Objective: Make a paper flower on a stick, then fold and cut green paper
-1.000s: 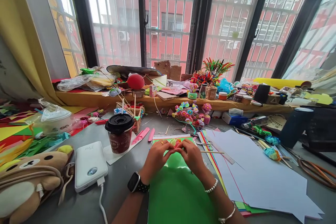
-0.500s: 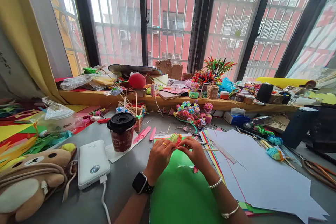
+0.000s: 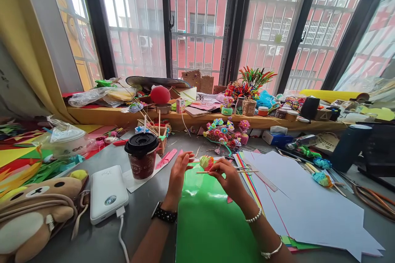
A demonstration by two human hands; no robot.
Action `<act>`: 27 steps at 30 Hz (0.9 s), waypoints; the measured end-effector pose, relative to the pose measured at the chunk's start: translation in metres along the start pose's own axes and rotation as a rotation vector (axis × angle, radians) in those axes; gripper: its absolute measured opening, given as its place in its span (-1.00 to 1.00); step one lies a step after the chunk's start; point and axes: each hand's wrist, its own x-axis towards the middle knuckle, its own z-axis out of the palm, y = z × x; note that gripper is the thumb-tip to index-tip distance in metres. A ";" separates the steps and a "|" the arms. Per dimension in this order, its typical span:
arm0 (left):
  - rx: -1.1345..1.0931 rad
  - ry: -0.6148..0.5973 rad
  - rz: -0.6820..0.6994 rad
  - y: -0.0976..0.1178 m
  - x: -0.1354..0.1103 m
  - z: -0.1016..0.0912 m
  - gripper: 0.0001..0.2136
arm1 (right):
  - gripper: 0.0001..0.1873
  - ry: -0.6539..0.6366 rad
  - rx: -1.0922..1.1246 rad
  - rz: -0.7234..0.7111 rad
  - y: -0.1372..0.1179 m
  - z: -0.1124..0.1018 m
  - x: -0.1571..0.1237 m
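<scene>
Right hand (image 3: 226, 177) pinches a thin wooden stick (image 3: 201, 172) beside a small yellow-and-red folded paper flower (image 3: 206, 161); left hand (image 3: 179, 171) hovers open, empty; flower seems shaped, mounting apparently unfinished

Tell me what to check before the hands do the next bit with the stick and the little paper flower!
1. Is the stick pinched firmly in the right hand? Ok.
2. Is the left hand free, with its fingers open? Ok.
3. Is the paper flower close, just past the stick? Ok.
4. Is the stick touching the paper flower? Cannot tell.
5. Is the lid on the coffee cup beside the left hand? Ok.
6. Is the green sheet flat under the hands? Ok.
</scene>
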 end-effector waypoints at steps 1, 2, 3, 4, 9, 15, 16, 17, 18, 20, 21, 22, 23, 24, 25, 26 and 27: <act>-0.145 -0.013 -0.175 -0.001 0.001 0.001 -0.72 | -0.94 -0.007 0.000 -0.019 -0.002 0.002 -0.001; -0.262 -0.057 -0.340 -0.002 0.001 0.002 -0.68 | -0.94 -0.018 0.002 -0.038 -0.003 0.004 -0.002; -0.354 -0.116 -0.478 -0.002 0.001 0.003 -0.66 | -0.95 -0.032 0.004 -0.057 -0.005 0.007 -0.003; -0.428 -0.176 -0.576 -0.003 0.000 0.005 -0.66 | -0.95 -0.045 0.005 -0.079 -0.006 0.009 -0.003; -0.686 -0.263 -0.610 -0.010 -0.004 0.010 -0.84 | -0.94 -0.026 -0.048 -0.172 -0.006 0.017 -0.006; -0.835 -0.150 -0.589 -0.009 -0.006 0.015 -0.85 | -0.92 0.096 -0.161 -0.224 -0.007 0.018 -0.007; -0.846 -0.138 -0.599 -0.008 -0.007 0.016 -0.85 | -0.92 0.119 -0.175 -0.231 -0.008 0.018 -0.007; -0.851 -0.128 -0.608 -0.007 -0.008 0.018 -0.85 | -0.92 0.142 -0.186 -0.237 -0.009 0.019 -0.007; -0.854 -0.123 -0.615 -0.006 -0.009 0.019 -0.85 | -0.92 0.160 -0.195 -0.242 -0.009 0.019 -0.008; -0.873 -0.120 -0.622 -0.006 -0.010 0.020 -0.83 | -0.92 0.183 -0.211 -0.246 -0.010 0.020 -0.009; -0.887 -0.122 -0.627 -0.006 -0.011 0.021 -0.83 | -0.92 0.191 -0.219 -0.246 -0.011 0.020 -0.009; -0.901 -0.126 -0.633 -0.006 -0.011 0.021 -0.82 | -0.92 0.198 -0.226 -0.246 -0.011 0.021 -0.009; -0.908 -0.128 -0.640 -0.006 -0.011 0.021 -0.81 | -0.93 0.200 -0.231 -0.247 -0.011 0.021 -0.010; -0.909 -0.126 -0.646 -0.006 -0.011 0.022 -0.81 | -0.93 0.198 -0.232 -0.249 -0.010 0.021 -0.010; -0.903 -0.120 -0.649 -0.006 -0.010 0.022 -0.80 | -0.93 0.192 -0.230 -0.250 -0.010 0.021 -0.010; -0.895 -0.110 -0.648 -0.006 -0.010 0.022 -0.79 | -0.93 0.181 -0.225 -0.248 -0.009 0.020 -0.009; -0.887 -0.097 -0.643 -0.006 -0.010 0.022 -0.79 | -0.93 0.167 -0.217 -0.243 -0.008 0.020 -0.009</act>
